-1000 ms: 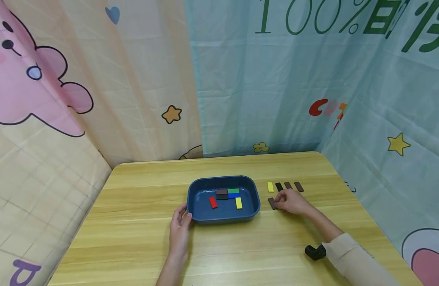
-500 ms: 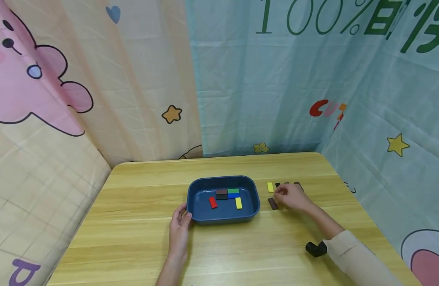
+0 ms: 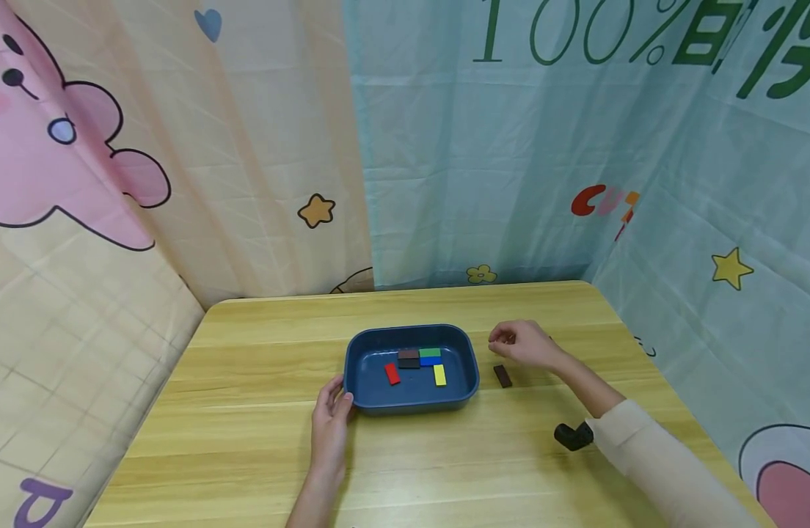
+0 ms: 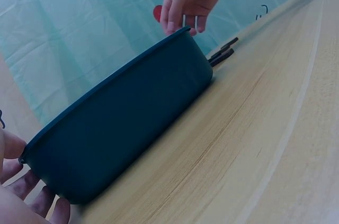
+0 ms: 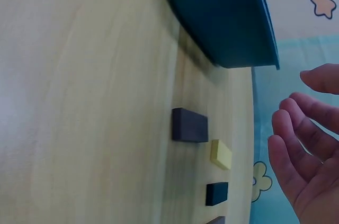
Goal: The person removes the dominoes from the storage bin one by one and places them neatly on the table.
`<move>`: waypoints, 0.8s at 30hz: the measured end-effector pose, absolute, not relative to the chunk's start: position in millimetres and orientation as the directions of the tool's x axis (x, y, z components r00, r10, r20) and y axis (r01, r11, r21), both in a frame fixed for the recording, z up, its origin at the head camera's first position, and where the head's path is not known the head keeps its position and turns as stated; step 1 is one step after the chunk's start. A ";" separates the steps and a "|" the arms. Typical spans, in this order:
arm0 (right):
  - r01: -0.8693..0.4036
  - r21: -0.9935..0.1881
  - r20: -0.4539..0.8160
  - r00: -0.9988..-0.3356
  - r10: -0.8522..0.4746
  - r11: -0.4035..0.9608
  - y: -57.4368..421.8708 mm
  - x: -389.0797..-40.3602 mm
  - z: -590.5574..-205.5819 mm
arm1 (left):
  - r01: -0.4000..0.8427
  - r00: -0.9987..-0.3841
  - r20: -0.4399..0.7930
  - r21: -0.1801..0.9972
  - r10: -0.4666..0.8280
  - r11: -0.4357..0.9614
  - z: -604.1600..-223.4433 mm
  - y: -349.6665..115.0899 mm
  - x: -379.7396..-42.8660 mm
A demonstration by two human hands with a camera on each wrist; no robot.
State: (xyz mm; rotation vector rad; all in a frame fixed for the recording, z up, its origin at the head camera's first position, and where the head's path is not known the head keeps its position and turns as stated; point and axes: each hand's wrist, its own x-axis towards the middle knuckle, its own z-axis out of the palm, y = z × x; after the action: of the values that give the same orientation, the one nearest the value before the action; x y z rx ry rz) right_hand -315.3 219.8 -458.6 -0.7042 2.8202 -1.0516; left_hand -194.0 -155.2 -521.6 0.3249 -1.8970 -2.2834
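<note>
My left hand [image 3: 330,418] grips the left end of a dark blue rectangular tray [image 3: 411,405], thumb at the rim and fingers against its outer wall. Inside the tray lie small flat blocks: a red block [image 3: 392,374], a yellow block [image 3: 439,375], a green block [image 3: 430,353], a blue block [image 3: 431,361], a brown block and a black block. My right hand [image 3: 527,343] hovers right of the tray, fingers loosely bent, holding nothing. Below it a dark brown block [image 5: 189,125] lies on the table. Another yellow block [image 5: 221,154] and black block [image 5: 217,194] are behind my hand in the head view.
Part of another brown block [image 5: 216,220] shows at the bottom of the right wrist view. The wooden table [image 3: 246,411] ends at printed curtains [image 3: 478,147] behind and on both sides. A black device [image 3: 573,437] sits at my right cuff.
My right hand has come off the dark brown block and moved up, back and slightly left, covering the row of blocks behind. My left hand and the tray stay put.
</note>
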 end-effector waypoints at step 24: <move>-0.533 -0.533 0.051 -0.796 -0.604 0.657 170.2 -344.3 -411.8 | -0.027 -0.964 -0.074 0.983 -0.257 -0.181 -521.1 -154.3 -196.3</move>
State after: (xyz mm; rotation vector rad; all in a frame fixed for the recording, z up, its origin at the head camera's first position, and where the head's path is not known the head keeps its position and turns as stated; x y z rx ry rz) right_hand -344.3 170.2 -411.8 -0.9442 2.7398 -0.8171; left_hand -196.3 -154.3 -521.1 0.3348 -1.9051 -2.2802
